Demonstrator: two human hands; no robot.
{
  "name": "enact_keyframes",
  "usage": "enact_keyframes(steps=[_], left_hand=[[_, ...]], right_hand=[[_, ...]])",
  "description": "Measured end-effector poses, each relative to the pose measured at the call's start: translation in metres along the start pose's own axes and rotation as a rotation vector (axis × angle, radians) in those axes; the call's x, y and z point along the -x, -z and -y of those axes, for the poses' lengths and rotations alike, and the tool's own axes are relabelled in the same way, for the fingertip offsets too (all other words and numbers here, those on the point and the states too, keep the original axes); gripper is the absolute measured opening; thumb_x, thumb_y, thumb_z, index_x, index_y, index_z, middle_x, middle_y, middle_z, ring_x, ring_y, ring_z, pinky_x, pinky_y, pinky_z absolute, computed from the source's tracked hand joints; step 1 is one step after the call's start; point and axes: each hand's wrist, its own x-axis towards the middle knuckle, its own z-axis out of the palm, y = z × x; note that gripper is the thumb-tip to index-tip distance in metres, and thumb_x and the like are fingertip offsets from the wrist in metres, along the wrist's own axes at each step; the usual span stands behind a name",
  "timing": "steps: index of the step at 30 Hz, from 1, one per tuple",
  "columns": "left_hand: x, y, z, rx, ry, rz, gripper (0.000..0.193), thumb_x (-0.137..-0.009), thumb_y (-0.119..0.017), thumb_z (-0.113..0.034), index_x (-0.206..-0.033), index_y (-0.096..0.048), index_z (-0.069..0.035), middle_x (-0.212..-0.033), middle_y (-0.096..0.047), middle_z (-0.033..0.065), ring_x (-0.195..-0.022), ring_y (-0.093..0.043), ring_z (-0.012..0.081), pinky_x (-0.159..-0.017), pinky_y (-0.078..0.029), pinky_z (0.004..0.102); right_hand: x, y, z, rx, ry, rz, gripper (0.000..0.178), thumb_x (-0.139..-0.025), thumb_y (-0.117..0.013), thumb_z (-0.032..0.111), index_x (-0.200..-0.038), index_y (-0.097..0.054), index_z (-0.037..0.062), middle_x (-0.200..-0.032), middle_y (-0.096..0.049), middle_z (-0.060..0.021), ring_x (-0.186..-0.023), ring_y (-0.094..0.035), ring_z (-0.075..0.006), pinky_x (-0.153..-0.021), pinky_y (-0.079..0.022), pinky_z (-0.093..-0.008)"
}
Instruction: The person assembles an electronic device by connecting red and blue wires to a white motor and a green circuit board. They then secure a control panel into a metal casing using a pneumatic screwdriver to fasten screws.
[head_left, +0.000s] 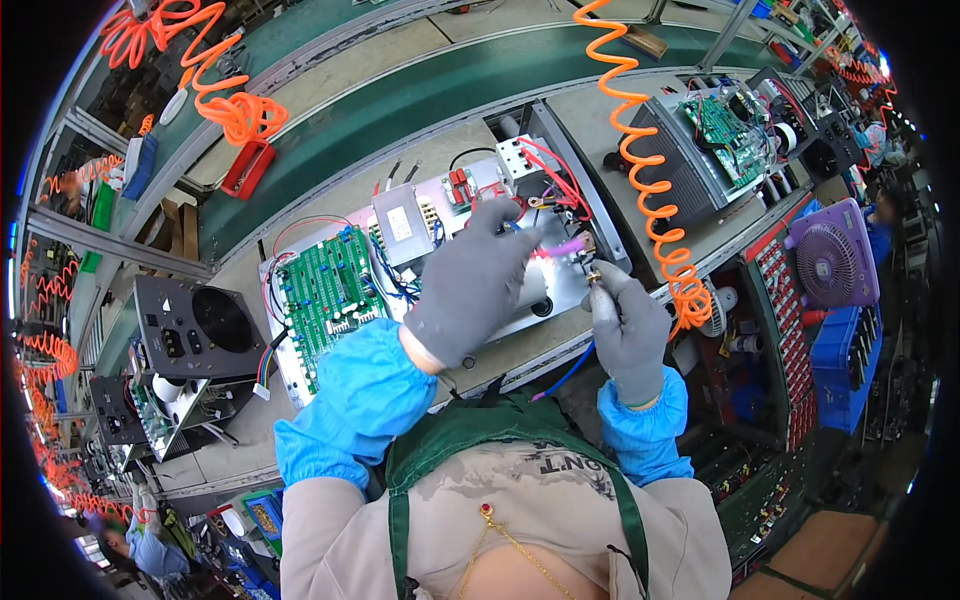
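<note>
Both of my hands wear grey gloves and work over an open equipment chassis [628, 215]. My left hand [470, 285] reaches across its middle, fingers curled at a blurred purple-sleeved cable end [568, 247], which it seems to grip; the glove hides part of the contact. Just to the right, my right hand [632, 325] pinches a small brass-coloured fitting [595, 277] between thumb and finger. Below that hand hangs a blue cable [570, 374] with a purple end. Behind my left hand are a white breaker [518, 165] with red wires and a silver box-shaped component [402, 225].
A green circuit board [325, 290] lies on the chassis's left side. Other units stand at left, a black fan housing [195, 325], and right, a dark heatsink chassis [672, 165]. An orange coiled hose [655, 190] hangs close on the right. A purple fan [830, 255] stands farther right.
</note>
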Motion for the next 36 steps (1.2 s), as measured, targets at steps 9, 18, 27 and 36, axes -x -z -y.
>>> enact_keyframes(steps=[9, 18, 27, 36], left_hand=[[-0.002, -0.018, 0.018, 0.170, -0.155, 0.096, 0.028, -0.076, -0.065, -0.006, -0.102, -0.064, -0.014, -0.100, -0.060, 0.0090, -0.085, -0.062, 0.0295, -0.068, -0.051, 0.0377], [-0.021, -0.020, 0.031, 0.042, -0.178, 0.262, 0.025, -0.077, -0.059, -0.005, -0.100, -0.062, -0.013, -0.093, -0.057, 0.0098, -0.085, -0.060, 0.0289, -0.069, -0.048, 0.0392], [-0.048, -0.033, 0.042, -0.043, -0.288, 0.311, 0.027, -0.081, -0.058, -0.015, -0.108, -0.060, -0.015, -0.091, -0.057, 0.0101, -0.083, -0.060, 0.0305, -0.069, -0.050, 0.0416], [-0.050, -0.041, 0.048, -0.038, -0.187, 0.341, 0.028, -0.084, -0.062, -0.033, -0.104, -0.066, -0.014, -0.088, -0.059, 0.0101, -0.082, -0.060, 0.0293, -0.067, -0.047, 0.0407]], right_hand=[[0.002, -0.016, -0.014, 0.098, 0.122, 0.120, 0.023, -0.084, -0.059, 0.007, -0.106, -0.062, 0.0008, -0.080, -0.063, -0.0172, -0.069, -0.063, -0.0319, -0.060, -0.050, -0.0382], [0.007, -0.034, -0.026, 0.300, 0.189, 0.046, 0.028, -0.083, -0.059, 0.007, -0.110, -0.063, 0.0036, -0.074, -0.061, -0.0129, -0.063, -0.059, -0.0300, -0.058, -0.047, -0.0397], [0.008, -0.044, -0.034, 0.410, 0.159, 0.098, 0.030, -0.084, -0.059, 0.008, -0.114, -0.060, 0.0043, -0.075, -0.061, -0.0143, -0.068, -0.060, -0.0313, -0.062, -0.046, -0.0418], [0.017, -0.067, -0.059, 0.179, -0.065, 0.131, 0.027, -0.086, -0.056, 0.009, -0.112, -0.059, 0.0039, -0.086, -0.064, -0.0200, -0.079, -0.063, -0.0366, -0.068, -0.049, -0.0438]])
